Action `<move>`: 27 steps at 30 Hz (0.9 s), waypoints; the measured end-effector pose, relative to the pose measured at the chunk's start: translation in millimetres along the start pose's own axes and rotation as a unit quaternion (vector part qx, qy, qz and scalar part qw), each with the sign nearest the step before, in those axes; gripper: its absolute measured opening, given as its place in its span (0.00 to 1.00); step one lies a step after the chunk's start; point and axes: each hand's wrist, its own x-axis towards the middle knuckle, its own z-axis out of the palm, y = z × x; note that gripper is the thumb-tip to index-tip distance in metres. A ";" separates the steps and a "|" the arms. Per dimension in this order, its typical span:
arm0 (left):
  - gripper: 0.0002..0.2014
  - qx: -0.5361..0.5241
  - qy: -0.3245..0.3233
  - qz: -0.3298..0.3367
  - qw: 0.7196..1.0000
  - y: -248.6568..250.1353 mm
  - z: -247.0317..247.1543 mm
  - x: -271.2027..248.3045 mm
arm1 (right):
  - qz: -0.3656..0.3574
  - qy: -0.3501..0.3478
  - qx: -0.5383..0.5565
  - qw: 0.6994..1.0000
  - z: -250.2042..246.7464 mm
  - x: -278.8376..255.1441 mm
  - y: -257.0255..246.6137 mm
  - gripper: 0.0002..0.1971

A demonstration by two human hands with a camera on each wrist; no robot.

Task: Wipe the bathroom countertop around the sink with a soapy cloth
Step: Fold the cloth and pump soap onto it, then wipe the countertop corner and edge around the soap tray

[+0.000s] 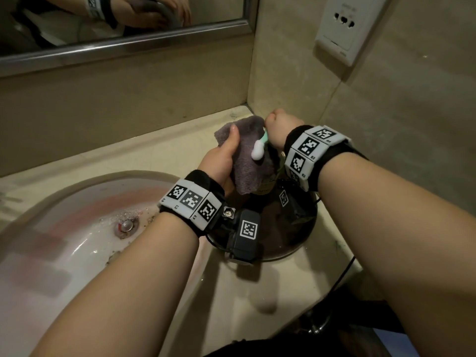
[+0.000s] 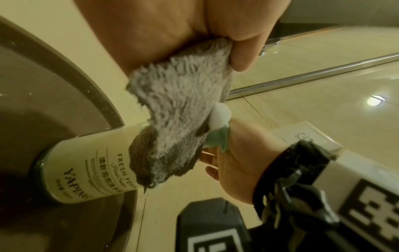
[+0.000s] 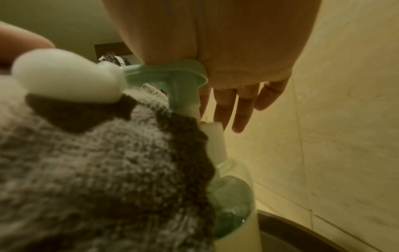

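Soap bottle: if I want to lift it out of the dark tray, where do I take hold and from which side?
Judging by its pose, take the soap bottle round its straight labelled body, coming from the wall side. It stands upright in the dark tray, and the grey cloth hangs over its sink side. The pump head under the right hand would probably sink under a grip.

Soap bottle [image 2: 90, 172] label reads "YAPING"; also "FRESH FOAM", partly covered.

My arms are bare, no sleeves. Left wrist [image 1: 192, 199] and right wrist [image 1: 313, 153]: black bands, white tiles with black square codes. Black camera box [image 1: 244, 237], coded, cable trailing.
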 end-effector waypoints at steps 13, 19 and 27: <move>0.29 -0.093 0.001 -0.002 0.996 15.1 -12.9 -21.9 | -0.029 0.000 -0.075 0.997 -11.0 -11.3 -2.1 0.18; 0.32 -0.153 -0.045 0.014 0.987 33.8 -33.6 -54.3 | -0.080 0.053 -0.049 0.994 -37.5 -25.7 -17.8 0.27; 0.36 -0.165 -0.075 0.041 0.983 52.8 -51.9 -89.9 | -0.131 -0.157 0.205 0.957 -32.3 -54.3 -47.1 0.24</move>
